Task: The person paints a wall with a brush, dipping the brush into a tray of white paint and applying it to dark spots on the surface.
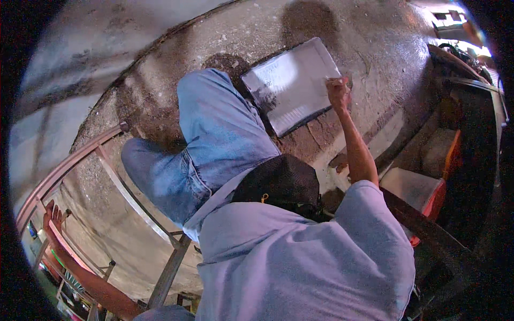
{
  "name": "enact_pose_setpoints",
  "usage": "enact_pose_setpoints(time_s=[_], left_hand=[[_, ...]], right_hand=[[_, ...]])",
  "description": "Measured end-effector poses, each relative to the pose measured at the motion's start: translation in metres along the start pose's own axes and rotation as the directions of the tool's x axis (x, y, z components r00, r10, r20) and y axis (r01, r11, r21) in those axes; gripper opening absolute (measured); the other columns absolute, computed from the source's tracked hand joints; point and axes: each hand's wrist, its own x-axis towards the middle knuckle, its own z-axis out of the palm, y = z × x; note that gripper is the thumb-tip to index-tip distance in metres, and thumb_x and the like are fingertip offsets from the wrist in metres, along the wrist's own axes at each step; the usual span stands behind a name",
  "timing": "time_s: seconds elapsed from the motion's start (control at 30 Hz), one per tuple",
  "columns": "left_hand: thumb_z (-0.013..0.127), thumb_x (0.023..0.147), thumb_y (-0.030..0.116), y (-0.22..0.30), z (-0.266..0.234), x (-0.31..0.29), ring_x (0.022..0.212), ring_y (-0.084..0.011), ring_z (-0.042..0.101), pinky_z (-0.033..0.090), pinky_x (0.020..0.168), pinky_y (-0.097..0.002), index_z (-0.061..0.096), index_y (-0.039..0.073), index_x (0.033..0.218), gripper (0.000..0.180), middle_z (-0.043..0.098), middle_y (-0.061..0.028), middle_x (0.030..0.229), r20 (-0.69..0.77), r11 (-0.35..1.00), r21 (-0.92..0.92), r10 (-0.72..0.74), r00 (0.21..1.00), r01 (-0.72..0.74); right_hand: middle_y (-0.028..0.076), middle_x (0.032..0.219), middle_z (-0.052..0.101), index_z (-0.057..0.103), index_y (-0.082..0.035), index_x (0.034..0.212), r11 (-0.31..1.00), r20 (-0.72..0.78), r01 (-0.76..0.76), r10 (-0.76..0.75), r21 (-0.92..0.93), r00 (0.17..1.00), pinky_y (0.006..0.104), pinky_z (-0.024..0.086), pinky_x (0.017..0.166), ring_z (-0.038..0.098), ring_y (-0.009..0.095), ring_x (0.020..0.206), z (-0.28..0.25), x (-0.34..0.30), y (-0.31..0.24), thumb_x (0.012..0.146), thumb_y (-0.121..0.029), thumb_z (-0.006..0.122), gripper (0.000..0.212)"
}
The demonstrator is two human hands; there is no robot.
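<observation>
A flat, pale rectangular panel (pixel 302 80) with a glossy face and a dark rim lies tilted across the rough floor, beyond my knees. Strong light glares off its upper part, and a dark patch marks its left side. My right hand (pixel 338 93) is at the panel's right edge with its fingers closed there; the grip itself is partly hidden. Far to the left, my left hand (pixel 52 215) stretches out beside a metal frame (pixel 85 150), fingers extended and holding nothing. Whether that hand rests on the frame I cannot tell.
My denim-covered legs (pixel 214 123) lie between the frame and the panel. To the right stand a dark wooden beam (pixel 423 224) and a white box with a red-orange side (pixel 412 187). A pale wall (pixel 53 123) rises at the left, above the stained floor (pixel 369 53).
</observation>
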Motion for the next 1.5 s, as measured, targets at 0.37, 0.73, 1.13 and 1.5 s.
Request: enact_pose_setpoints(time_s=[0.37, 0.73, 1.13, 1.5], left_hand=[[0.045, 0.076, 0.042, -0.002, -0.013, 0.016, 0.117, -0.0235, 0.027, 0.018, 0.098, -0.0348, 0.036, 0.003, 0.118, 0.058, 0.034, -0.0079, 0.124, 0.048, 0.999, -0.038, -0.037, 0.998, 0.038], [0.045, 0.077, 0.04, 0.004, 0.013, 0.003, 0.116, -0.0241, 0.028, 0.02, 0.097, -0.035, 0.037, 0.002, 0.118, 0.056, 0.035, -0.0086, 0.122, -0.038, 0.999, -0.034, -0.018, 0.999, 0.016], [0.046, 0.076, 0.039, 0.003, 0.029, 0.006, 0.115, -0.0241, 0.03, 0.021, 0.096, -0.0351, 0.039, 0.002, 0.116, 0.055, 0.036, -0.0087, 0.122, -0.044, 1.0, -0.021, 0.0, 0.999, 0.0], [0.048, 0.075, 0.039, 0.016, 0.044, -0.01, 0.114, -0.024, 0.032, 0.022, 0.095, -0.0352, 0.041, 0.002, 0.114, 0.055, 0.036, -0.0088, 0.121, -0.109, 1.0, 0.002, 0.003, 0.994, -0.003]], right_hand=[[0.016, 0.076, 0.058, 0.055, -0.008, 0.09, 0.975, 0.12, -0.129, 0.153, -0.181, 0.981, 0.0393, 0.043, 0.061, 0.056, 0.032, 0.074, 0.019, 0.015, 0.037, 0.071, -0.034, 0.054, 0.032], [0.012, 0.081, 0.059, 0.056, -0.014, 0.09, 0.906, 0.038, 0.155, -0.153, -0.393, 0.987, 0.0373, 0.044, 0.059, 0.057, 0.028, 0.072, 0.065, 0.049, 0.05, 0.074, -0.035, 0.048, 0.027], [0.002, 0.071, 0.054, 0.05, -0.009, 0.076, 0.894, -0.018, 0.02, -0.014, 0.449, 1.0, 0.0295, 0.04, 0.057, 0.05, 0.016, 0.061, 0.078, 0.065, 0.068, 0.081, -0.025, 0.043, 0.018], [0.005, 0.084, 0.056, 0.054, -0.002, 0.096, 0.646, 0.227, -0.168, -0.008, 0.745, 0.974, 0.0263, 0.043, 0.065, 0.052, 0.016, 0.074, 0.029, 0.045, -0.009, 0.074, -0.015, 0.054, 0.025]])
